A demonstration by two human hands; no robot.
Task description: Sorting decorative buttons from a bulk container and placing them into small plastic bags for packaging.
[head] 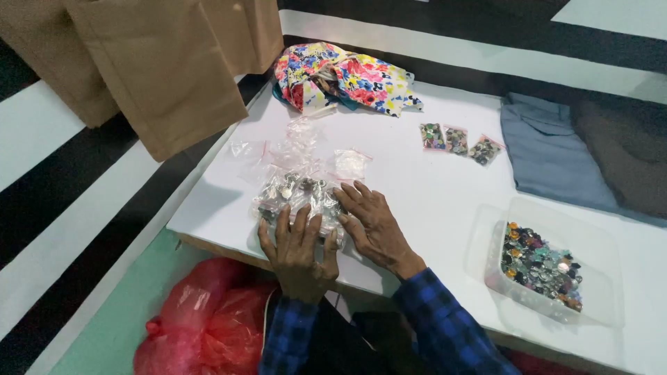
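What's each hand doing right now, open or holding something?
Left hand: open, fingers spread flat on the clear plastic bags of buttons.
Right hand: open, palm down on the same bags; grips nothing.

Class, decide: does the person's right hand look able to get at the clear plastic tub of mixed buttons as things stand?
Probably yes: the right hand rests on small clear bags, and only bare white tabletop lies between it and the clear plastic tub of mixed buttons.

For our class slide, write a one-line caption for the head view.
Both hands, left and right, press flat on clear bags of buttons on a white table.
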